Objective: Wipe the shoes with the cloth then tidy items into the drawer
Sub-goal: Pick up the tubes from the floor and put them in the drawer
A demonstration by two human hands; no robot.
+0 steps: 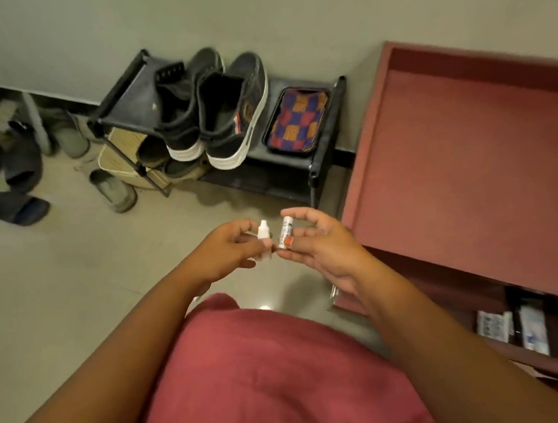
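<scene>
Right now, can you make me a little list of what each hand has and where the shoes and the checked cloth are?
left hand: pinches a small white dropper bottle, cap up
right hand: fingers hold a small white labelled tube, tilted
shoes: dark pair with white soles, on the black rack's top shelf
checked cloth: folded on the rack, right of the shoes
drawer: pulled open, at the right
</scene>
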